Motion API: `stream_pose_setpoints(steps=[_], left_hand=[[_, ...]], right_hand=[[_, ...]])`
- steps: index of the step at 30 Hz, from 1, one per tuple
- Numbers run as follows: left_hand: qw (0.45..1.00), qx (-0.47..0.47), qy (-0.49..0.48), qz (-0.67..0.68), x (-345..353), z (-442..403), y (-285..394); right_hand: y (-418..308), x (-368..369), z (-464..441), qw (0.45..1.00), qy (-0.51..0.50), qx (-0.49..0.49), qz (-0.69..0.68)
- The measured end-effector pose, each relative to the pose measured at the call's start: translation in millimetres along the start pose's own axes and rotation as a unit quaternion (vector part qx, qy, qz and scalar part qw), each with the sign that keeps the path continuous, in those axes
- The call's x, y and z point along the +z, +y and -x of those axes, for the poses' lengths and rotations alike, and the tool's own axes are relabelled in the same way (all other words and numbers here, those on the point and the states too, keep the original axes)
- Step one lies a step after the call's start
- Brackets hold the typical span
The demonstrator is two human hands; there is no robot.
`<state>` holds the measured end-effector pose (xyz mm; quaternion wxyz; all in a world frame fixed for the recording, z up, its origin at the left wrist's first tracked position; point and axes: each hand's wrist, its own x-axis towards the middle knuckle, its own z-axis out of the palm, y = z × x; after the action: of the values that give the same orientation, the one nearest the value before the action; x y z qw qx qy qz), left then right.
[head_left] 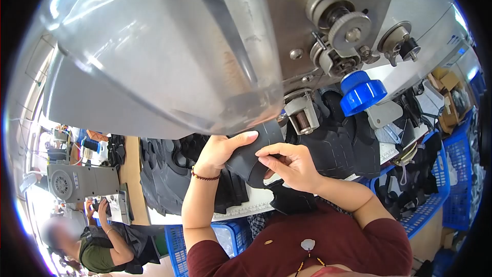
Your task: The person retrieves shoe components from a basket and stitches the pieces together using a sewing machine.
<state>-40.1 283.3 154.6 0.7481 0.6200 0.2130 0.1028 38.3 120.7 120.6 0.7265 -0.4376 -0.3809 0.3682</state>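
Observation:
A black shoe upper piece (243, 161) is held in front of me, just below the sewing machine's clear shield (169, 56). My left hand (217, 152) grips it from the left, thumb flat on top and the other fingers hidden underneath. From the right, my right hand (293, 167) is closed, with thumb and index finger pinched at the piece's surface near its edge. Whether a thread is between those fingertips is too small to tell. Part of the piece's far end disappears behind the shield. Another black cut piece (291, 200) hangs at the table's near edge.
Stacks of black upper pieces lie left (164, 174) and right (333, 149) of my hands. The machine's blue knob (363, 93) juts out above right. Blue baskets (428, 208) stand at the right and below the table. A co-worker (105, 246) sits at another machine (84, 182), far left.

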Motion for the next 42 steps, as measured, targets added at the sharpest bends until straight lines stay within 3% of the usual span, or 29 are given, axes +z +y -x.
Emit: stream_pose_setpoints(steps=[8,12,14,16,18,20,25,29,31,33,36,42], left_hand=[[0.997,0.066,0.029,-0.009,-23.3,-19.4,-13.9],[0.996,0.033,0.055,-0.056,-41.6,-24.1,-18.0],[0.994,0.036,0.016,0.105,-37.0,-29.2,-13.9],[0.993,0.070,0.019,0.092,-31.4,-30.7,-11.7],[0.990,0.129,0.041,-0.050,-25.5,-30.0,-8.0],[0.979,0.174,0.025,-0.102,-18.9,-27.4,-2.3],[0.985,0.150,0.031,-0.083,-1.7,-23.3,8.9],[0.973,0.169,-0.059,-0.143,-7.7,-21.1,11.2],[0.985,0.136,-0.007,-0.108,-6.5,-19.1,8.6],[0.988,0.059,0.140,-0.004,0.6,-15.0,-1.8],[0.972,0.156,0.169,0.057,5.8,-18.9,-16.5],[0.982,0.148,0.116,-0.002,17.6,5.8,-19.7]], right_hand=[[-7.7,1.6,-12.6,0.999,0.025,0.024,-0.008],[3.9,3.2,-19.8,0.999,0.050,-0.002,-0.009],[5.4,4.7,-22.9,0.998,0.058,-0.004,-0.024],[6.0,5.3,-24.8,0.997,0.067,-0.004,-0.033],[6.3,5.3,-26.2,0.996,0.075,-0.005,-0.037],[8.5,3.5,-26.9,0.996,0.076,-0.001,-0.045],[8.1,2.1,-26.4,0.996,0.083,0.018,-0.036],[5.2,0.5,-24.5,0.996,0.082,0.018,-0.026],[4.6,-0.5,-23.4,0.996,0.083,0.002,-0.017],[6.7,-1.4,-22.3,0.996,0.086,-0.034,-0.007],[-0.6,0.6,-18.1,0.995,0.093,-0.033,0.016],[-8.9,-11.5,-12.8,0.992,0.104,-0.043,0.059]])
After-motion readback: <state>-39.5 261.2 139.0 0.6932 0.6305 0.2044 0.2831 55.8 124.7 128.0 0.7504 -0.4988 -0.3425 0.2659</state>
